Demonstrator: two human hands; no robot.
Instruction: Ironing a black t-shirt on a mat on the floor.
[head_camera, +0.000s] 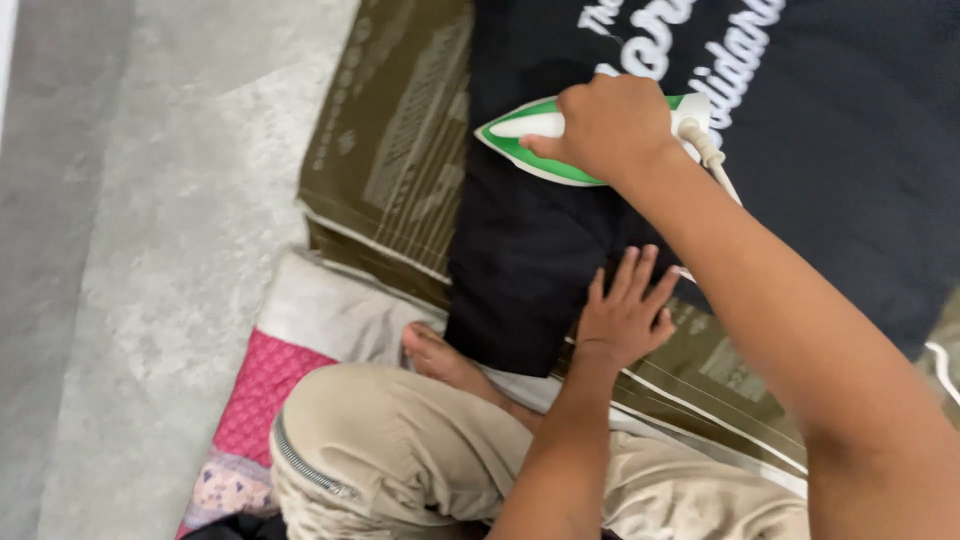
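A black T-shirt (850, 130) with white lettering lies spread over an olive-brown printed mat (385, 150). My right hand (610, 125) grips the handle of a green and white iron (535, 140), which rests on the shirt's left part with its tip pointing left. Its white cord (715, 160) trails off to the right. My left hand (628, 315) presses flat, fingers spread, on the shirt's near edge, below the iron.
I sit cross-legged in beige trousers (400, 450), a bare foot (440, 355) beside the shirt's corner. A pink patterned cloth (265, 390) and a white cloth (330, 310) lie under me. Grey stone floor (150, 250) stretches to the left.
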